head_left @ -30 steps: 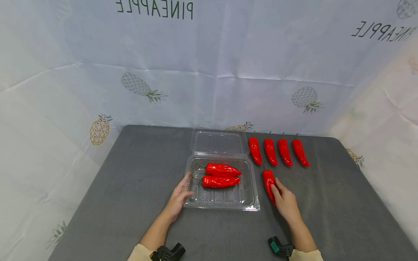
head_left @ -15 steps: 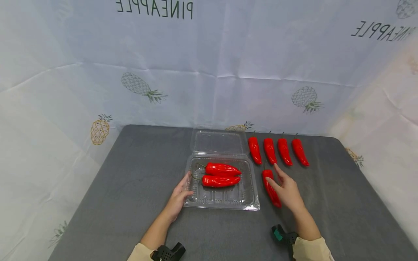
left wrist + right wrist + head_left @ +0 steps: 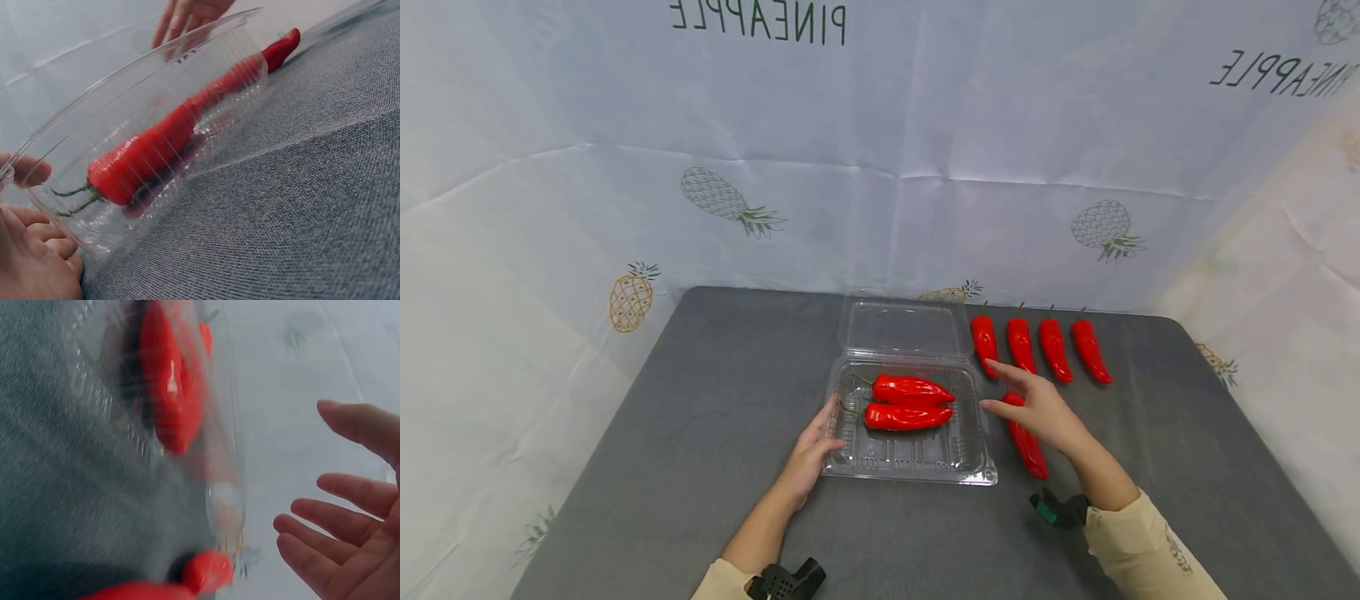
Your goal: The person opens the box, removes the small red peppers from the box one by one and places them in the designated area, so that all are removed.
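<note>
The left hand (image 3: 811,454) rests against the left wall of the clear box (image 3: 977,467), thumb on the rim and the other fingers (image 3: 47,240) loosely curled against the outside of the wall; it touches the box and grips nothing else. The box sits on the grey bench (image 3: 700,433) with its lid (image 3: 901,327) open and lying flat behind it. Inside the box two peppers (image 3: 910,403) lie side by side, tips to the right.

The right hand (image 3: 1037,408) hovers just right of the box with its fingers (image 3: 340,512) spread and straight, palm toward the box, holding nothing. Under it, on the bench just beside the box's right wall, lies a loose pepper (image 3: 1028,448), partly hidden by the hand; whether the hand touches it cannot be told. Behind that pepper, right of the lid, four more peppers (image 3: 1052,348) lie in a row.
</note>
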Available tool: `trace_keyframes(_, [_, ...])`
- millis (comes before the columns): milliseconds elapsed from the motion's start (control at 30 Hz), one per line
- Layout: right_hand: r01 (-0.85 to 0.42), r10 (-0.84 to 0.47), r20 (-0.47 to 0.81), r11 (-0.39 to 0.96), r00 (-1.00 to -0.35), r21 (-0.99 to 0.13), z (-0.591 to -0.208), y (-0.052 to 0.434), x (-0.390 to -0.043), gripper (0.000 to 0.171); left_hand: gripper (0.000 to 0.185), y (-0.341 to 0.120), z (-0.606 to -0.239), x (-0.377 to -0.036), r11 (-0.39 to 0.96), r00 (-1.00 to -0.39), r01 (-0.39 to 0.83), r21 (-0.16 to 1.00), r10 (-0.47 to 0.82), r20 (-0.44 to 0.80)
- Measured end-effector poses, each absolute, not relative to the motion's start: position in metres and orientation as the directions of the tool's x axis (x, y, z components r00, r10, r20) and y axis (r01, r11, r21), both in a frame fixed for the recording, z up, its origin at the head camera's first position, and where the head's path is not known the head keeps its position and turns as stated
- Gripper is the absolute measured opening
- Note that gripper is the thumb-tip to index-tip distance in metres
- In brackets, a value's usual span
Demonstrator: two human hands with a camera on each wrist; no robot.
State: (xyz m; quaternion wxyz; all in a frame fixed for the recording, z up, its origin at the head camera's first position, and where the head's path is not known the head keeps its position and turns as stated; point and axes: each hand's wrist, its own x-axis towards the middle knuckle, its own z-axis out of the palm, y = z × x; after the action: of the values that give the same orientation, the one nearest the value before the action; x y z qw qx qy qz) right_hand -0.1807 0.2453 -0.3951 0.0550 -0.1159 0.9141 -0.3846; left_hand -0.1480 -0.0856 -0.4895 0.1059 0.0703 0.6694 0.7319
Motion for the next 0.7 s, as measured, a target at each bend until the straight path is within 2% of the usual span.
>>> trace_keyframes(267, [-0.265,-0.409,-0.061,0.691,-0.911,-0.672,-0.382,0.222,-0.191,0.066,0.073,-0.086,-0.491,-0.147,-0.079,-0.970,-0.051,0.996,0.243,-0.030])
trace_keyframes(500, [-0.386,-0.561,-0.123,0.696,-0.819,-0.605,-0.378,0.202,-0.198,0.064,0.073,-0.085,-0.490,-0.146,-0.095,-0.968,-0.043,0.995,0.250,-0.018])
trace_keyframes(700, [-0.415,-0.623,-0.216,0.701,-0.752,-0.580,-0.379,0.184,-0.203,0.061,0.072,-0.086,-0.488,-0.147,-0.081,-0.969,-0.051,0.995,0.247,-0.029])
